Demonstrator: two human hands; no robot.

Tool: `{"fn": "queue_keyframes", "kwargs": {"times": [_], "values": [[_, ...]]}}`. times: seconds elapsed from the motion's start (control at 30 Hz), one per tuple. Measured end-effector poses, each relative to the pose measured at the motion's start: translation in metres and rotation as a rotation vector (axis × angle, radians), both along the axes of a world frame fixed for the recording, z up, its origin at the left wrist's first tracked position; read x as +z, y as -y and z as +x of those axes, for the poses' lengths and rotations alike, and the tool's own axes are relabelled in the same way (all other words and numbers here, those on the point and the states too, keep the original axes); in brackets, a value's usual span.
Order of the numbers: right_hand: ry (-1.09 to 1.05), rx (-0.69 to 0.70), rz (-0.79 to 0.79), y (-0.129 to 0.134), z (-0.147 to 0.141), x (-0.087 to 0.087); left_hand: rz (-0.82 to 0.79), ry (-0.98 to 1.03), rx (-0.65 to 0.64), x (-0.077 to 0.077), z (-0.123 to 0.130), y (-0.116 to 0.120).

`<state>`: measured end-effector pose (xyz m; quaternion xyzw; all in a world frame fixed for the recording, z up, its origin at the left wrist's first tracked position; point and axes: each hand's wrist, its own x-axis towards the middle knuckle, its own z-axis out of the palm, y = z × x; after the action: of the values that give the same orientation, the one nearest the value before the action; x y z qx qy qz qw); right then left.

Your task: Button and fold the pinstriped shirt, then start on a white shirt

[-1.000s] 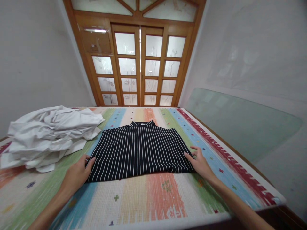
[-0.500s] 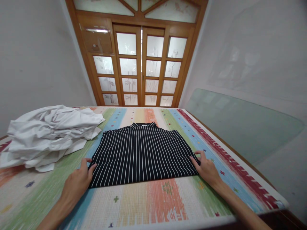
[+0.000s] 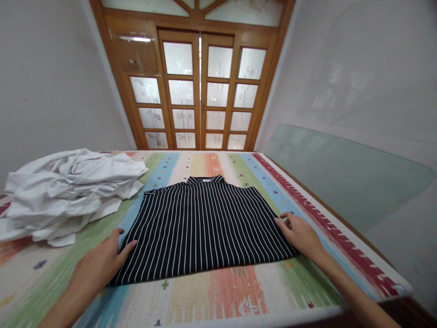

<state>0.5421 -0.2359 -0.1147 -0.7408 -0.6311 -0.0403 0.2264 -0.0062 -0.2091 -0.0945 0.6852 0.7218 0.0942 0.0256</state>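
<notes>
A black garment with white stripes (image 3: 205,228) lies flat in the middle of the cloth-covered table, its collar at the far side and a straight edge nearest me. At its left edge is my left hand (image 3: 102,257), thumb and index finger apart, the thumb resting over the fabric. My right hand (image 3: 300,234) touches the right edge, with the thumb on the stripes and the fingers curled at the border; whether it pinches any fabric is hard to make out.
A crumpled pile of white cloth (image 3: 71,191) lies at the left of the table. The table (image 3: 191,300) has a multicoloured striped cover. A pale green glass panel (image 3: 334,168) leans by the right wall. Wooden doors with glass panes (image 3: 201,91) stand behind.
The garment's near edge has come closer to me and spread wider. My left hand has moved left and down and its fingers have opened; my right hand has shifted slightly right.
</notes>
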Motion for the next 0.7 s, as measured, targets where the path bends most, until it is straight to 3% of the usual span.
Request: {"fn": "queue_keyframes", "kwargs": {"times": [0.1, 0.2, 0.37, 0.57, 0.7], "values": [[-0.116, 0.027, 0.015, -0.028, 0.0, 0.006, 0.023, 0.026, -0.027, 0.014, 0.005, -0.027], [-0.094, 0.068, 0.072, -0.056, -0.006, 0.007, 0.068, 0.066, -0.101, 0.023, 0.013, -0.063], [-0.091, 0.183, 0.095, -0.086, -0.027, -0.003, 0.111, 0.043, -0.185, 0.015, 0.025, -0.111], [-0.25, 0.236, 0.18, -0.099, -0.04, -0.009, 0.135, 0.002, -0.233, 0.001, 0.036, -0.131], [-0.442, 0.035, 0.243, -0.114, -0.038, -0.004, 0.193, 0.009, -0.188, 0.002, 0.038, -0.138]]}}
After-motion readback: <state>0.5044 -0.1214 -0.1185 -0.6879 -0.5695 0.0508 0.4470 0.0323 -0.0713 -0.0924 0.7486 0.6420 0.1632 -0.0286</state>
